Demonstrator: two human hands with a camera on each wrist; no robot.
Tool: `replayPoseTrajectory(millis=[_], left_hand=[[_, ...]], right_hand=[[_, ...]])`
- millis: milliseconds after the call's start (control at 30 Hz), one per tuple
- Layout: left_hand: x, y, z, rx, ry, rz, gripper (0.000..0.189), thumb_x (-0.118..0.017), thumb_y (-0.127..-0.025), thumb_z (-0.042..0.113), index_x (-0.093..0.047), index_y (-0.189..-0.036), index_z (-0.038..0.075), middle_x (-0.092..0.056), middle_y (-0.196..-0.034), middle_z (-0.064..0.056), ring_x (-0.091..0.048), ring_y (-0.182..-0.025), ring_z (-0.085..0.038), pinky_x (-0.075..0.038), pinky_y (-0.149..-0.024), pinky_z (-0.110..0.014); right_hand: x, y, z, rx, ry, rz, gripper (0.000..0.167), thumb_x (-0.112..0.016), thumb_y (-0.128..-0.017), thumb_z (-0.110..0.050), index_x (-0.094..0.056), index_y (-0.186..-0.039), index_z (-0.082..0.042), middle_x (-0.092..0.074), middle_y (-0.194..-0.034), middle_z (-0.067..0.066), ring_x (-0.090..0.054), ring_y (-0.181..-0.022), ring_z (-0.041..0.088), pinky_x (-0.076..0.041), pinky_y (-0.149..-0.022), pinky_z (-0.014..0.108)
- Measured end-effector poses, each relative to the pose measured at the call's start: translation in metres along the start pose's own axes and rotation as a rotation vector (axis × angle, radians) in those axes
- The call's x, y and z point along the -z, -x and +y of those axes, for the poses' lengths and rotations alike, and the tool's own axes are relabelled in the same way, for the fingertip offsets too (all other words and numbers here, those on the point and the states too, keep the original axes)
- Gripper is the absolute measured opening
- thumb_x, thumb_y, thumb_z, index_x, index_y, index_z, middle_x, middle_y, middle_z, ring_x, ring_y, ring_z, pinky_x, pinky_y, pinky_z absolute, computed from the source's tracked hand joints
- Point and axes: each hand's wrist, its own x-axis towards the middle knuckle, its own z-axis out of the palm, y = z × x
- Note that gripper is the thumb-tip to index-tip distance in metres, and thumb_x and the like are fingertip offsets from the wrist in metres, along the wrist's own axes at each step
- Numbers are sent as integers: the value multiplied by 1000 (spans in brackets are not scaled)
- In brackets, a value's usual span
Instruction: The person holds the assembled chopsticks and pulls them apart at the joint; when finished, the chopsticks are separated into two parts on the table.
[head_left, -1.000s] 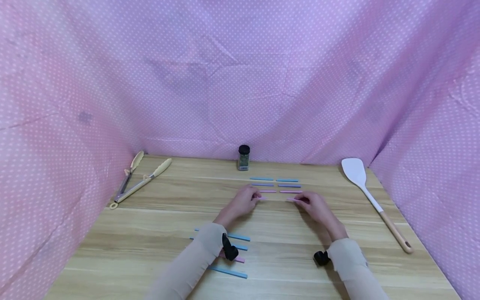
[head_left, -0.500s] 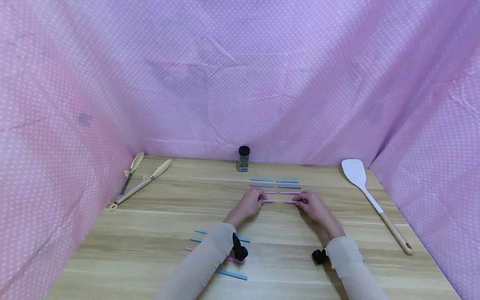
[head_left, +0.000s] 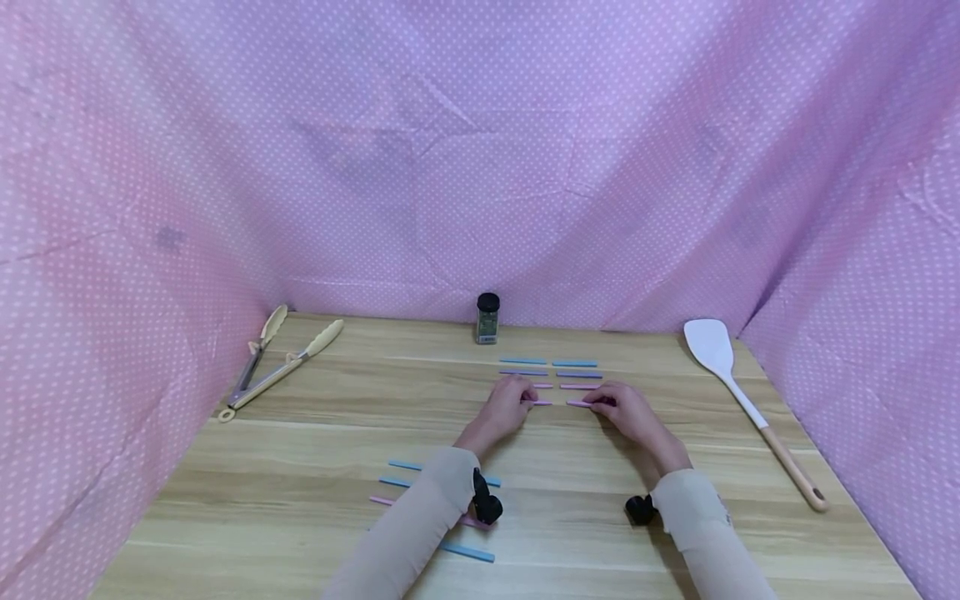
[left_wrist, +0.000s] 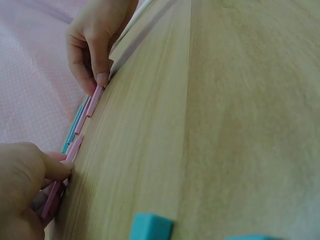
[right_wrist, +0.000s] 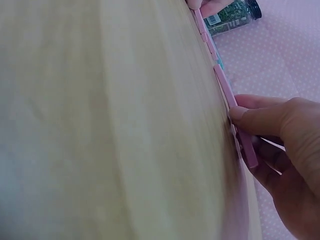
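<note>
My left hand (head_left: 510,408) pinches a thin pink stick (head_left: 543,403) between thumb and fingers, low over the wooden table. Facing it, my right hand (head_left: 628,412) pinches a second pink stick (head_left: 578,403) by its outer part. The two sticks lie nearly in line, a small gap between their inner ends. Just behind them are two columns of sticks: a pink pair (head_left: 580,387), a purple pair (head_left: 578,375) and a blue pair (head_left: 574,363). In the right wrist view, thumb and fingers press the pink stick (right_wrist: 225,85) from both sides.
Several blue and pink sticks (head_left: 467,552) lie under and beside my left forearm. A black-lidded spice jar (head_left: 487,321) stands at the back. Open tongs (head_left: 273,379) lie at left, a white spatula (head_left: 731,375) at right. Pink dotted cloth (head_left: 480,167) surrounds the table.
My left hand has moved right and slightly nearer with its pink stick. The right hand has shifted its stick slightly left and nearer, narrowing the gap between the two.
</note>
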Motion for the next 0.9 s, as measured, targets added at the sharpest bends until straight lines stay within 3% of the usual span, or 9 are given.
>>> replayPoseTrajectory(millis=[467,900], left_hand=[[3,1,1,-22,-21,-29,13,-63,-89,2,-71,-91,11,-65,-99,0,-59,-99,-16,-48,-89,-29],[4,1,1,-26,-67,-57,15,-61,-90,3,-71,-94,13,-62,-99,1,-56,-99,-15,-46,-91,-28]], right_hand=[[-2,-5,3,90,-6,43,13,-72,-80,0,-75,-88,-11,-71,-89,2,-65,-87,20,-51,-80,39],[-2,-5,1,70,-12,32,13,-71,-82,0,-75,-90,-10,-70,-90,3,-65,-87,22,-51,-80,39]])
